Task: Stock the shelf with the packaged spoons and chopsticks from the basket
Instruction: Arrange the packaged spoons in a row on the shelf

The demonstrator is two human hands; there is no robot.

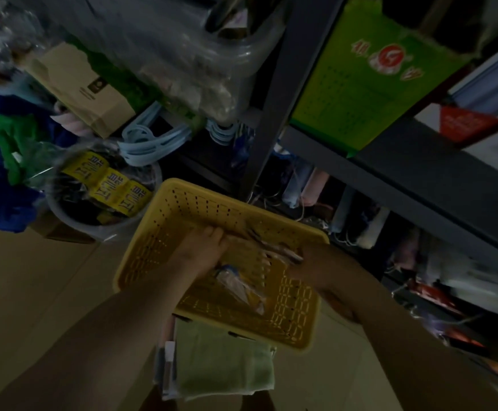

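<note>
The dark metal shelving unit (437,173) is filling the right and upper part of the frame, its levels already crowded with a green printed carton (369,84), clear plastic bins and hanging goods too blurred to identify. No packaged spoons or chopsticks are showing on any level that can be made out, so nothing can be counted as stocked from this view.

The yellow perforated plastic basket (182,209) is sitting in the middle of the frame, tilted toward the viewer, resting over a folded pale green towel (227,360) at the lower centre. Its far half is showing bare mesh, which suggests either that it was never full or that some stock is already out; the picture does not settle which.

Both hands are working inside the basket. The left hand (203,250) is lying with fingers curled over the upper end of a flat yellowish packet (241,256), appearing to grip it. The right hand (318,262) is reaching in from the right edge; its fingers are hidden behind the packets, so whether it is holding anything cannot be told.

A few clear plastic packets with dark and blue contents (238,286) are lying near the basket's middle and right side, so picking is under way and shelving is judged to be largely ahead.
</note>
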